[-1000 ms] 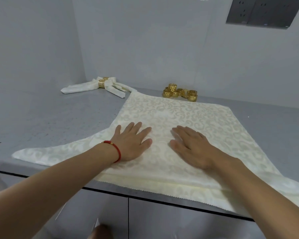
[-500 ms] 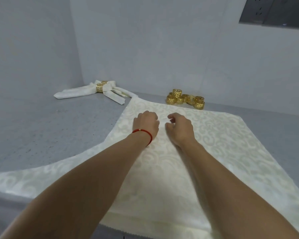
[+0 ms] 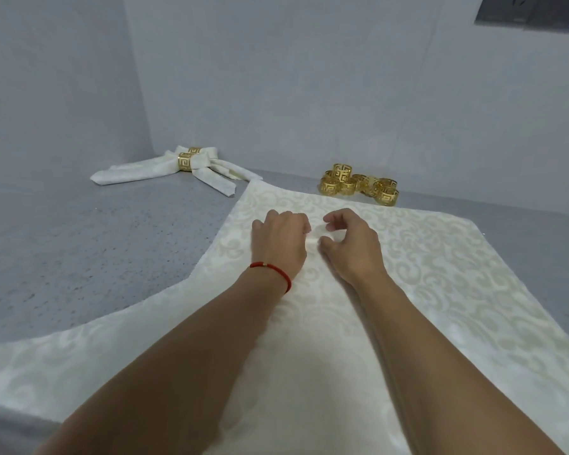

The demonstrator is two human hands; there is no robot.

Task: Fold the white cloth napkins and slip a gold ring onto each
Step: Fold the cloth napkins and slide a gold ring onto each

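Big white napkin (image 3: 424,290) with a pale swirl pattern, spread flat on the gray speckled worktop (image 3: 96,241). Near edge hanging over the front of the worktop. Far left corner pointing toward the back wall.

Both hands out on the far middle of the napkin, side by side and close together. Left hand (image 3: 281,244) knuckles up, fingers curled down, tips hidden under the hand. Right hand (image 3: 352,247) also curled, thumb and first finger bent toward each other. A small bump of cloth raised up between the two hands. Looks pinched by both, though the very tips cannot be seen. Red string bracelet (image 3: 273,272) on the left wrist. Both forearms bare, reaching in from the bottom.

Pile of gold rings (image 3: 358,185) at the back of the worktop, just past the far edge of the napkin, near the wall. Cut-out square pattern on each ring. Some upright, some lying against each other. Pile well clear of the hands.

Finished napkins (image 3: 178,167) in the back left corner, folded long and thin, two of them lying crossed. A gold ring around the middle of each. One end almost touching the far corner of the flat napkin.

Gray walls (image 3: 276,77) behind and to the left. Dark panel (image 3: 536,11) on the wall at the top right, cut off by the edge.
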